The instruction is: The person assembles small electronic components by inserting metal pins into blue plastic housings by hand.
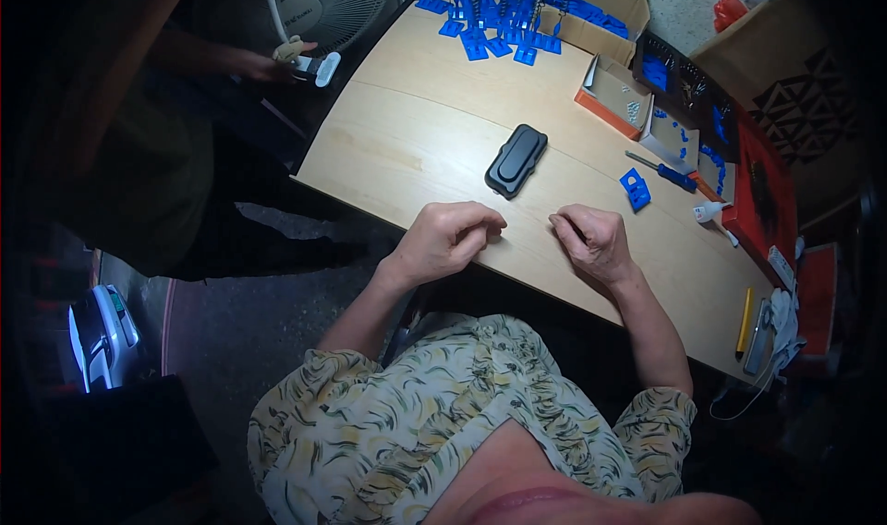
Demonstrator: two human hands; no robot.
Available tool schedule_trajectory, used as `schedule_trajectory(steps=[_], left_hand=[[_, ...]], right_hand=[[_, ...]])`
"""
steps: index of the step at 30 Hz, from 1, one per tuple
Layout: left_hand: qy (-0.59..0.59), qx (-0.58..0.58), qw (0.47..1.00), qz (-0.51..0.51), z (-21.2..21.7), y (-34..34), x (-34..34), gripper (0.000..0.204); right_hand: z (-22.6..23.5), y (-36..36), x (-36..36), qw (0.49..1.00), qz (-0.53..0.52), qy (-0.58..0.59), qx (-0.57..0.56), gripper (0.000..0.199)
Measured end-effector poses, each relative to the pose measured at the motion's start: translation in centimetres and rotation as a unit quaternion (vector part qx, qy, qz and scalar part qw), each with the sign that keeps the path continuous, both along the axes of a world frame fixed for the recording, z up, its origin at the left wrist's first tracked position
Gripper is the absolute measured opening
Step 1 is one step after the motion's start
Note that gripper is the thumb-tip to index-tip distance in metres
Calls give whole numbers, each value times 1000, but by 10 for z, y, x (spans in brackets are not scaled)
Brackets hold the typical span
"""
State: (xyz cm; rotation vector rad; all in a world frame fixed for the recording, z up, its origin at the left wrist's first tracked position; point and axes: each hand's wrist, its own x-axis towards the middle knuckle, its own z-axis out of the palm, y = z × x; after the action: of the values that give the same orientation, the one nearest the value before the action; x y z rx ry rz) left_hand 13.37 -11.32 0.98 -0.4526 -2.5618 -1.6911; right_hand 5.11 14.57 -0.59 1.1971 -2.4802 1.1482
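At the table's near edge rests my left hand (451, 239), its fingers curled in and nothing visible in them. My right hand (593, 239) lies on the tabletop to the right, also closed in a loose fist with no object showing. Between and beyond the two hands is a black oblong case (516, 161) with a raised lid, touched by neither. A blue plastic piece with a hole (636, 190) lies to the right of the case. Near it are a screwdriver with a blue handle (677, 176) and a small white bottle (707, 212).
Blue parts on springs (499, 40) stand at the far edge. Open boxes (610, 96) of small parts line the right side, beside a red case (762, 216). A yellow cutter (744, 322) lies near right. At left, another person's hand (291, 56) holds a white object near a fan (328, 8).
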Motion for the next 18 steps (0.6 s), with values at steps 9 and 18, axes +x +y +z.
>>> schedule_trajectory(steps=[9,18], left_hand=[[0,27,1000,2,-6,-1,-4,20],[-7,35,999,3,-10,-4,-10,20]], right_hand=[[0,1,-1,1000,-8,2,12,12],[2,-2,-1,1000,-8,4,21,12]])
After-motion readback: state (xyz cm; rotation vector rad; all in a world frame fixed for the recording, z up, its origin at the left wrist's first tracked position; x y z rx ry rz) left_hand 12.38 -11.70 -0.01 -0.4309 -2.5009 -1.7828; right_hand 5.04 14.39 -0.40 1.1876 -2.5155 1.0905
